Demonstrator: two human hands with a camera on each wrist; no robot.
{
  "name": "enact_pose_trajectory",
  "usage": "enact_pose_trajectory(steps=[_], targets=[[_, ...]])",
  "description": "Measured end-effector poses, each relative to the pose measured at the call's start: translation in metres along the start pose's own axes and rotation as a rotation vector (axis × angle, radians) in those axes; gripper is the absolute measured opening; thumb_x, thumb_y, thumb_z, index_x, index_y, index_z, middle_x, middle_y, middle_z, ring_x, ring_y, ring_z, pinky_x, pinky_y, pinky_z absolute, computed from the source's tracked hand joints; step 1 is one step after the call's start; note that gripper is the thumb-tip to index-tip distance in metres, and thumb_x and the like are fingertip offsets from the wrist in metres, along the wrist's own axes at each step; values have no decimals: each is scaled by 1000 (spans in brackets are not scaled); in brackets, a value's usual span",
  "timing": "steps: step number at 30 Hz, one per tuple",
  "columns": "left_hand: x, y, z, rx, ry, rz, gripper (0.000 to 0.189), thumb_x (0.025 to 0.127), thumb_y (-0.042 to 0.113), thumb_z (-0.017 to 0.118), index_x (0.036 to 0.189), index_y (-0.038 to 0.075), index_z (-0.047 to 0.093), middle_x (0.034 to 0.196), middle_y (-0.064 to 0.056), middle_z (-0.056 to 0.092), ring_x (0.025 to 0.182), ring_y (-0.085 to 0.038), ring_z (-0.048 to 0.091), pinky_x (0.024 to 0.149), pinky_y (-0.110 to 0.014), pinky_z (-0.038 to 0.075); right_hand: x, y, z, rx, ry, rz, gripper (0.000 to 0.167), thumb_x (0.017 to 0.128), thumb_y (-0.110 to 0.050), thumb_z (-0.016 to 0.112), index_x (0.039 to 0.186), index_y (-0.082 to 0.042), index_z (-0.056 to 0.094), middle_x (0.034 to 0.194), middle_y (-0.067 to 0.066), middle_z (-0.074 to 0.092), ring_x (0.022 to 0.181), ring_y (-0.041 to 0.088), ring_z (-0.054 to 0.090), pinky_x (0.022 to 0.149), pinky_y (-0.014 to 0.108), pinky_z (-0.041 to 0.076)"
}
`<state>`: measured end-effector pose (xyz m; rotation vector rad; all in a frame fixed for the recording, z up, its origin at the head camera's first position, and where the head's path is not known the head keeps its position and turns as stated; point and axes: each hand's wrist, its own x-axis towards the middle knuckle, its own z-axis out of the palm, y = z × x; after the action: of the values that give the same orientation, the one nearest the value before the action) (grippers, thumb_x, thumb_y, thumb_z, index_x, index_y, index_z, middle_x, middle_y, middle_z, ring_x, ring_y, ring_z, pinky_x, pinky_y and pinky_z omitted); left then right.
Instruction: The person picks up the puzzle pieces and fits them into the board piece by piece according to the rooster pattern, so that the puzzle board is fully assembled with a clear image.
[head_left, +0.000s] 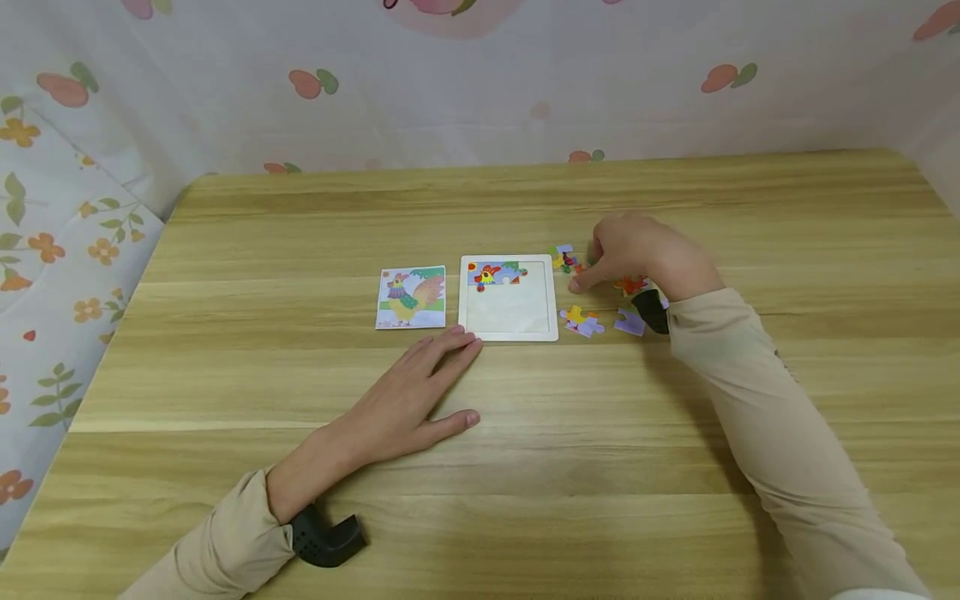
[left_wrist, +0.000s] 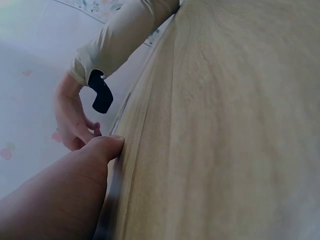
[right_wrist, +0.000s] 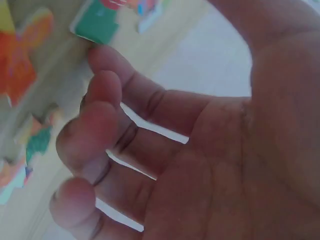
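Note:
A white puzzle tray [head_left: 556,308] lies mid-table, with joined rooster pieces [head_left: 492,273] along its upper left. My left hand [head_left: 401,408] rests flat on the wood, fingers straight, its fingertips at the tray's lower left corner. To the right of the tray, my right hand [head_left: 637,250] is over loose jigsaw pieces [head_left: 581,320], palm down with loosely bent fingers. Close up in the right wrist view, one fingertip is near a green piece [right_wrist: 97,22]. Nothing shows between the visible fingers; the thumb's tip is out of that view.
A square rooster picture card [head_left: 410,317] lies left of the tray. A lilac piece [head_left: 628,322] and an orange-red piece [head_left: 630,285] lie near the right wrist's black device [head_left: 651,312]. A patterned curtain [head_left: 480,108] hangs behind the wooden table [head_left: 300,233].

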<state>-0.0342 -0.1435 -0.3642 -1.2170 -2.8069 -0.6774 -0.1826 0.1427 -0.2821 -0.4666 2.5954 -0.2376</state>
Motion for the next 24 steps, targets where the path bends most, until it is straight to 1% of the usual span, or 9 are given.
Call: enact_pose_trajectory(steps=[2, 4, 7, 11, 14, 18, 24], targets=[[0, 0, 0, 2, 1, 4, 72, 92, 45, 52, 146, 3, 28, 144, -10, 30, 138, -22, 18, 110, -38, 16, 1, -2, 1, -20, -11, 4, 39, 76, -39, 73, 72, -5, 54, 68, 2, 44, 65, 19, 44, 57, 30, 35], [0, 0, -1, 2, 5, 11, 72, 92, 44, 52, 145, 2, 28, 144, -11, 31, 138, -22, 18, 110, -38, 17, 1, -3, 2, -24, -12, -2, 35, 76, -34, 74, 72, -5, 53, 70, 4, 45, 66, 20, 44, 58, 31, 35], [0, 0, -1, 0, 9, 19, 72, 92, 43, 53, 145, 2, 29, 144, -11, 31, 138, -22, 19, 110, -39, 17, 1, -3, 1, -10, -24, -18, 29, 77, -26, 73, 83, -2, 59, 80, 7, 53, 73, 23, 49, 65, 35, 41], [-1, 0, -1, -1, 12, 19, 71, 92, 43, 53, 145, 1, 29, 144, -11, 31, 137, -22, 19, 110, -38, 17, 2, -3, 1, 24, -54, -29, 34, 77, -22, 72, 98, 2, 61, 96, 11, 59, 83, 25, 53, 74, 40, 44], [-1, -1, -1, -1, 14, 20, 71, 92, 43, 53, 145, 1, 29, 144, -11, 31, 138, -22, 19, 110, -39, 17, 3, -3, 1, 37, -68, -33, 36, 77, -20, 72, 102, 3, 59, 99, 12, 58, 85, 26, 52, 76, 40, 44], [0, -1, 0, 0, 15, 24, 71, 92, 43, 53, 145, 1, 29, 144, -12, 31, 138, -22, 19, 110, -38, 16, 3, -4, 2, 26, -66, -41, 35, 77, -17, 70, 102, 3, 55, 99, 12, 55, 86, 26, 49, 78, 39, 42], [0, -2, 0, 0, 7, 21, 72, 92, 43, 53, 145, 1, 29, 144, -11, 31, 138, -22, 18, 110, -37, 16, 0, -6, 3, -20, -39, -35, 28, 75, -14, 69, 95, 0, 56, 90, 10, 56, 78, 24, 50, 69, 37, 42]])
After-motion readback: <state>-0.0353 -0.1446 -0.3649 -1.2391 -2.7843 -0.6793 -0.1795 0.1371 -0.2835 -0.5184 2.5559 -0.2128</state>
